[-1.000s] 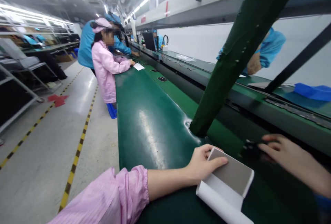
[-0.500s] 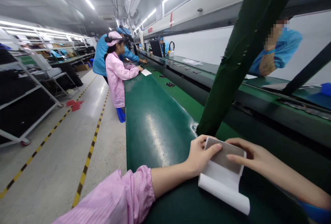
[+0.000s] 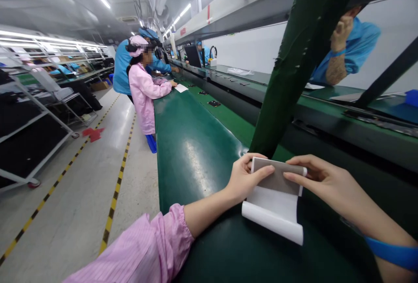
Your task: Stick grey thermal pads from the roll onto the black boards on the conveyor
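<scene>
A flexible white sheet with a grey-brown panel [image 3: 277,179] is held up between my two hands over the bench. Its lower white part hangs down and curls into a loose roll [image 3: 272,223]. My left hand [image 3: 244,177] pinches the panel's left side, thumb on the grey face and fingers behind. At the right side, my right hand [image 3: 321,177] grips with the thumb on the front and the fingers at the upper edge. That top edge bends over at the right corner. A blue band [image 3: 392,251] circles my right wrist.
A green-covered post [image 3: 281,87] rises just beyond my hands. The green bench [image 3: 186,143] runs forward, with small dark parts [image 3: 214,103] on the strip beside it. Co-workers in pink [image 3: 142,87] and blue [image 3: 121,67] are farther along; another person [image 3: 357,52] sits opposite.
Both hands and the sheet sit higher and slightly left in view. The panel's top edge is now folded over more at the right. The camera view has shifted a little.
</scene>
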`<state>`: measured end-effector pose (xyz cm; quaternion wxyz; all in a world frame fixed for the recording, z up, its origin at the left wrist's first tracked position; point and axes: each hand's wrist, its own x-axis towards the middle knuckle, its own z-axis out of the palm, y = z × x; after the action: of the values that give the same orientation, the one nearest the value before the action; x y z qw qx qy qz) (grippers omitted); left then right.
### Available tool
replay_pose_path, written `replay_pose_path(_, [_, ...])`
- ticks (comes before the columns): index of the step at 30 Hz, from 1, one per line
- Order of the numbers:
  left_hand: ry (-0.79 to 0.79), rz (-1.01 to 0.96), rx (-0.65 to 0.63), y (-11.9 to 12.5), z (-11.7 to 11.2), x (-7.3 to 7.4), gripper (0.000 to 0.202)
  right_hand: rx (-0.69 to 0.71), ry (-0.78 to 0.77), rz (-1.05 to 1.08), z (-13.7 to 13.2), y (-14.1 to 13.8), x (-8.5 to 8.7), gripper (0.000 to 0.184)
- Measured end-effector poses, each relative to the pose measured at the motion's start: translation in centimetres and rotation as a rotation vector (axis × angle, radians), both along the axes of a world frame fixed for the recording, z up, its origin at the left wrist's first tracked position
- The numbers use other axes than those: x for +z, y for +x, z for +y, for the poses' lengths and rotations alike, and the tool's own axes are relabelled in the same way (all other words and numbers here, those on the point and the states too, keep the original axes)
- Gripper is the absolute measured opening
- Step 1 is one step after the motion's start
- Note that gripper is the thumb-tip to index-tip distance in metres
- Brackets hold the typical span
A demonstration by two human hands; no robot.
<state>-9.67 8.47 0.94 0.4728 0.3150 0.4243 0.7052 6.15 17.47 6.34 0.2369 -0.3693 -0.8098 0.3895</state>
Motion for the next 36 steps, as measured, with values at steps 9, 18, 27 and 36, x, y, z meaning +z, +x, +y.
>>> replay_pose_path(9, [0.115,0.123,0.033,-0.8,0.1,-0.1,0.039,0.047,-0.005,0.035,-1.3,-0.2,1.6,0.050])
replay_pose_path(18, [0.190,0.159,0.057,-0.9,0.4,-0.7,0.027,0.061,0.024,-0.028,-1.6,-0.5,2.1,0.049])
replay_pose_path(27, [0.176,0.189,0.079,-0.9,0.4,-0.6,0.024,0.021,0.126,-0.006,-1.7,-0.6,1.8,0.050])
replay_pose_path(36, [0.189,0.259,0.089,-1.1,0.3,-0.7,0.027,0.016,0.129,-0.043,-1.8,-0.4,2.3,0.056])
